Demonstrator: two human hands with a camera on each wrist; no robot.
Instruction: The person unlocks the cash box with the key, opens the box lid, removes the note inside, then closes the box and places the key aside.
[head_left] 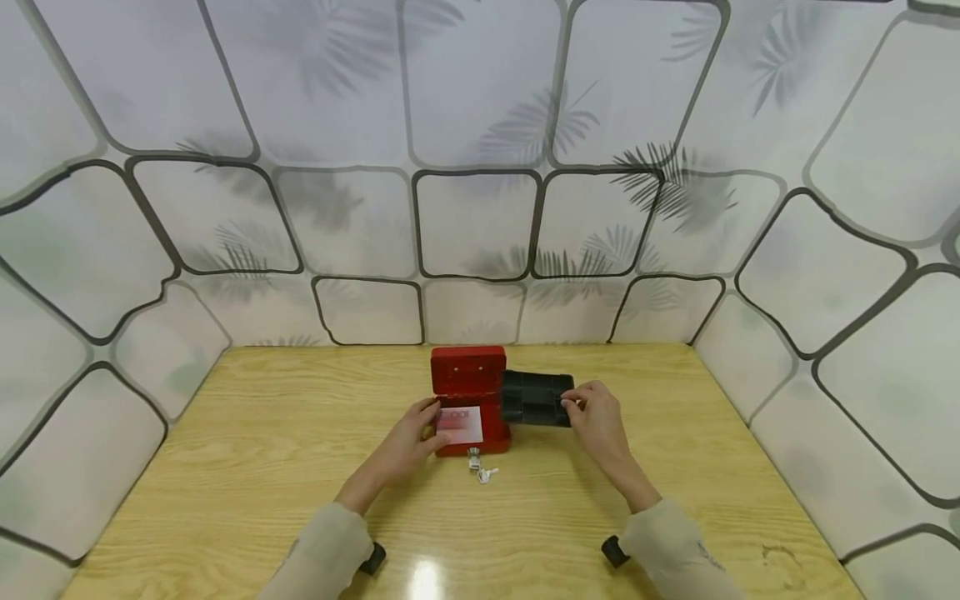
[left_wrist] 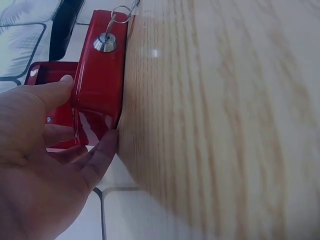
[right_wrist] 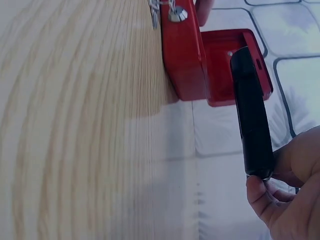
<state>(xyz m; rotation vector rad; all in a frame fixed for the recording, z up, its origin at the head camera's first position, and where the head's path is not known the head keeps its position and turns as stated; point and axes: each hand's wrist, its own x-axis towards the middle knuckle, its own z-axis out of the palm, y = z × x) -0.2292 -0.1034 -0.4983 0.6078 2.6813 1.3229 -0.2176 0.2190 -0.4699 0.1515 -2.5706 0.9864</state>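
Observation:
A red cash box [head_left: 495, 432] stands on the table with its lid [head_left: 469, 367] raised at the back. Inside its left part lies a pinkish-white note [head_left: 461, 425] printed with a "100" figure. My left hand [head_left: 405, 435] grips the box's left side, thumb at the rim and fingers along the outer wall. Level with the box's right side, my right hand [head_left: 600, 421] pinches the right end of a black tray [head_left: 534, 398], whose left end overlaps the box in the head view. Seen edge-on, the tray [right_wrist: 250, 112] hangs above the table in the right wrist view.
A silver lock [left_wrist: 105, 43] with a key in it sits on the box's front, and a second key [head_left: 487, 475] dangles from the ring. Wood-grain table [head_left: 300, 425] surrounds the box. Patterned white cloth [head_left: 480, 225] walls the table at the back and sides.

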